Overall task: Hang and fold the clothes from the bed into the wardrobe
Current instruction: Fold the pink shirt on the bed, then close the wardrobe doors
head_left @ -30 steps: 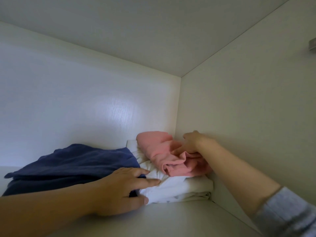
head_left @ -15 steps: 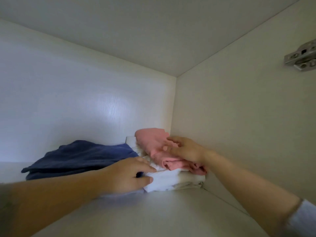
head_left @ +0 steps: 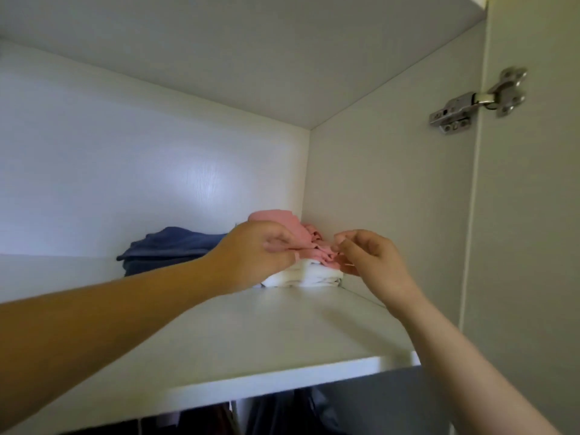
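Navy folded garment (head_left: 175, 249) at left on wardrobe shelf (head_left: 282, 334). My left hand (head_left: 254, 255): fingers curled, pinching pink garment (head_left: 295, 233), which sits atop white folded garment (head_left: 307, 276) in the back-right corner. Right hand (head_left: 367, 259): fingers loosely curled at its edge, can't tell if gripping.

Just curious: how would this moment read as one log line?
left hand pinches pink cloth | right hand beside it, grip unclear | pink on white cloth, shelf corner
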Motion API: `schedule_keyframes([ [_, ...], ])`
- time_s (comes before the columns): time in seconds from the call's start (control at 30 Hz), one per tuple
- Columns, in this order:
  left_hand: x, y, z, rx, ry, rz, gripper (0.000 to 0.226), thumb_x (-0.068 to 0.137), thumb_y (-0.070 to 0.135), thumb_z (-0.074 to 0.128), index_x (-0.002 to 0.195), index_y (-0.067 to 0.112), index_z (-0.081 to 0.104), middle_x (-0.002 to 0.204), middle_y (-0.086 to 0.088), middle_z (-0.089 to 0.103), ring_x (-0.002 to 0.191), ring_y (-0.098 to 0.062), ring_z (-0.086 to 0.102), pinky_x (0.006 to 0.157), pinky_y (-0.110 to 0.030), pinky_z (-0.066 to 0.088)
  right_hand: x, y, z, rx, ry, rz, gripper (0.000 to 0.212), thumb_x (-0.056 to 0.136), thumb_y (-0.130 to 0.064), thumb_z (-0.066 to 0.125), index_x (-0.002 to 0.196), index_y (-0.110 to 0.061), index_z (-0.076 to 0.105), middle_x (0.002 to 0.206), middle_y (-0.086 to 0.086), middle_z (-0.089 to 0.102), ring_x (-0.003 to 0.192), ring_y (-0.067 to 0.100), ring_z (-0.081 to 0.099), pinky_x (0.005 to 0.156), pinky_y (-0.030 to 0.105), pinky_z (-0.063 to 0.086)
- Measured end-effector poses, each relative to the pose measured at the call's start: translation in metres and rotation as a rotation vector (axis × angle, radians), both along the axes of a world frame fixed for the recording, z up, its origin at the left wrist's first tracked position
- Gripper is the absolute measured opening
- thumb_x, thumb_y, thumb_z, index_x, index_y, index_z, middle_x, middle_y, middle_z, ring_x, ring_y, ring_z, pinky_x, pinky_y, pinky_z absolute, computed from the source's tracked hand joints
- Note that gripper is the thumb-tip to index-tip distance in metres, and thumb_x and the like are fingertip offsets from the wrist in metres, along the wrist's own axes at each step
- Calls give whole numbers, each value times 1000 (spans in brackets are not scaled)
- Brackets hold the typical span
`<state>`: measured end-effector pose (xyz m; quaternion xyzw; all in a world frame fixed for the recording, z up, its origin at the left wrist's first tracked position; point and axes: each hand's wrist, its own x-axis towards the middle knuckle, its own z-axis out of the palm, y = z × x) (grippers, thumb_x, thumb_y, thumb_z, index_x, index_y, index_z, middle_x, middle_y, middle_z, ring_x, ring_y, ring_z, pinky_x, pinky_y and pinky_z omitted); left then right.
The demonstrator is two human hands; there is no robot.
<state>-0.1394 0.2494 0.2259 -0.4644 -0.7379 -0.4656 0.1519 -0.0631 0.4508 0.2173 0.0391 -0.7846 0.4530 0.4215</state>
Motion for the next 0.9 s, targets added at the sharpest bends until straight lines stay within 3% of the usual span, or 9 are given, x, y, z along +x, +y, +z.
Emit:
schedule_keyframes([
  [0.1, 54, -17, -14, 260, -110, 87, 11, 80, 32, 73, 88, 38, 70, 100, 15, 70, 100, -3, 63, 79, -19, 50, 41, -16, -18, -89, 108, 130, 9, 95, -13, 59, 96, -12, 68, 89, 11, 72, 74, 10, 67, 69, 24, 57],
  [0.2, 109, -27, -36, 420, -86, 177, 14, 82, 29, 73, 95, 33, 71, 94, 16, 72, 91, 2, 65, 78, -14, 49, 74, -35, -40, -172, 138, 260, 13, 95, -9, 58, 104, -4, 66, 96, 15, 69, 79, 17, 69, 73, 27, 57],
  [0.3, 157, -35, -48, 551, -151, 249, 16, 86, 17, 69, 102, 19, 71, 98, 7, 73, 95, -10, 67, 87, -26, 52, 103, -53, -52, -231, 164, 356, 12, 95, -7, 57, 102, -5, 66, 96, 18, 70, 84, 24, 68, 79, 35, 57],
  [0.4, 201, -55, -53, 561, -160, 327, 16, 86, 15, 68, 102, 18, 71, 100, 2, 73, 95, -17, 68, 94, -40, 52, 132, -71, -58, -273, 186, 425, 11, 95, -9, 57, 99, -9, 67, 92, 12, 72, 82, 21, 67, 79, 34, 56],
  [0.53, 247, -93, -58, 619, -139, 387, 16, 85, 14, 69, 100, 19, 71, 98, 2, 74, 93, -13, 69, 94, -41, 53, 164, -103, -64, -242, 179, 508, 13, 95, -9, 57, 102, -12, 67, 91, 8, 72, 79, 16, 67, 73, 24, 55],
  [0.67, 282, -135, -56, 609, -106, 451, 15, 86, 11, 67, 97, 21, 70, 99, -2, 74, 96, -21, 68, 94, -43, 52, 187, -148, -64, -214, 187, 569, 15, 96, -10, 56, 102, -19, 67, 93, 4, 73, 82, 18, 68, 76, 26, 55],
  [0.73, 297, -162, -55, 603, -86, 494, 16, 86, 10, 67, 96, 22, 70, 98, -3, 73, 94, -20, 68, 92, -36, 54, 196, -178, -64, -174, 199, 597, 14, 96, -15, 57, 101, -24, 66, 93, 0, 73, 83, 17, 69, 77, 26, 57],
  [0.83, 325, -213, -51, 608, -50, 570, 14, 86, 8, 67, 96, 17, 70, 94, -2, 73, 84, -11, 66, 76, -11, 51, 208, -236, -60, -185, 227, 680, 12, 95, -19, 59, 102, -24, 67, 96, 1, 73, 84, 15, 70, 76, 24, 56],
  [0.9, 349, -248, -47, 610, -12, 626, 13, 87, 6, 67, 97, 13, 70, 93, -4, 73, 80, -7, 64, 70, -6, 47, 217, -277, -58, -213, 233, 755, 11, 94, -20, 60, 102, -22, 67, 94, 0, 73, 83, 15, 70, 76, 24, 56],
])
